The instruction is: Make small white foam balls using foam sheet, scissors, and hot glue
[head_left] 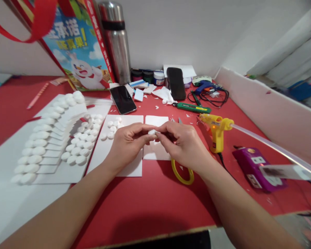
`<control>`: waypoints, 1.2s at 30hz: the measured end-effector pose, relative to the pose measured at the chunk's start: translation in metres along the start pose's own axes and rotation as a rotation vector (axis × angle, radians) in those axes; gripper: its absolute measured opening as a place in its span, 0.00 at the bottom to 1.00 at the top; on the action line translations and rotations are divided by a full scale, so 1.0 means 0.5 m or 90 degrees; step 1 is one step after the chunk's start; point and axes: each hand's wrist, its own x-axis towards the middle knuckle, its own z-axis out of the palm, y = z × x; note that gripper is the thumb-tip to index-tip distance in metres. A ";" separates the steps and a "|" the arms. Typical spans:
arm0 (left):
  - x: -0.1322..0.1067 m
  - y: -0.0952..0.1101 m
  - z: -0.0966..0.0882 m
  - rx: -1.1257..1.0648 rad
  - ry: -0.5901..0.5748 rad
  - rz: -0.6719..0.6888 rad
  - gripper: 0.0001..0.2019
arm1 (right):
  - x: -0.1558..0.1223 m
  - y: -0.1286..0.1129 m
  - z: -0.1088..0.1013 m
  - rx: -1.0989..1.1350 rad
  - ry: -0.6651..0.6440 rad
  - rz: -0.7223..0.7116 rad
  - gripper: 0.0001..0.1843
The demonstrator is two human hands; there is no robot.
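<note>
Between the fingertips of both hands is a small white piece [152,132], its kind too small to make out. My left hand [131,140] pinches it from the left, while my right hand [180,138] pinches it from the right. Both hands hover over white boards, one of them a small white sheet [155,154]. Left of my left hand, a white board [129,169] bears several small white rounded pieces [112,128]. Partly under my right hand lies a pair of scissors with yellow handles [182,181].
A curved white staircase model [54,141] lined with white discs stands left. Right are a yellow glue gun [216,133] with a long glue stick and a purple box [259,169]. Behind lie two phones [123,99], a green cutter [193,108], scraps and a steel flask [116,45].
</note>
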 end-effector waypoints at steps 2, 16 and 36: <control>0.000 -0.004 0.003 -0.020 0.003 -0.030 0.08 | 0.000 0.001 -0.001 -0.015 -0.006 -0.009 0.09; 0.002 -0.018 0.000 -0.068 -0.068 -0.079 0.14 | 0.004 -0.004 -0.003 -0.016 0.028 0.041 0.08; 0.007 -0.007 -0.007 -0.638 -0.270 -0.341 0.08 | 0.007 -0.026 -0.008 0.430 0.120 0.192 0.13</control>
